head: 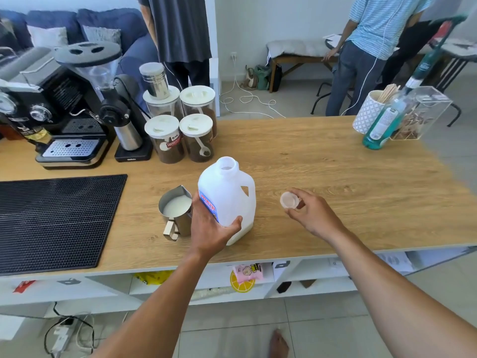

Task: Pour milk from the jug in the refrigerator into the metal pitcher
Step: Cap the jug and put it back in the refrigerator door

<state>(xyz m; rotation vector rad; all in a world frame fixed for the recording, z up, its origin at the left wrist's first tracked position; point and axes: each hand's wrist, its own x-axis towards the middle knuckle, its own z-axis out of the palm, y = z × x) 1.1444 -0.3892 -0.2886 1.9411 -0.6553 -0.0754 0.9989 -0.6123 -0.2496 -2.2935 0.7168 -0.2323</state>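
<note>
Wooden counter (309, 156): pitcher (176, 210) already holds milk, pour looks done; left hand (209, 228) grips upright uncapped jug (227, 197), right hand (307, 213) pinches cap (289, 200), recapping left.

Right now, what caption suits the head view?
Left hand grips the open milk jug beside the metal pitcher of milk; right hand holds the cap.

Red "meiji" on the milk jug (229, 197) label, partial "SMART" on front coffee canister (167, 144)
</note>
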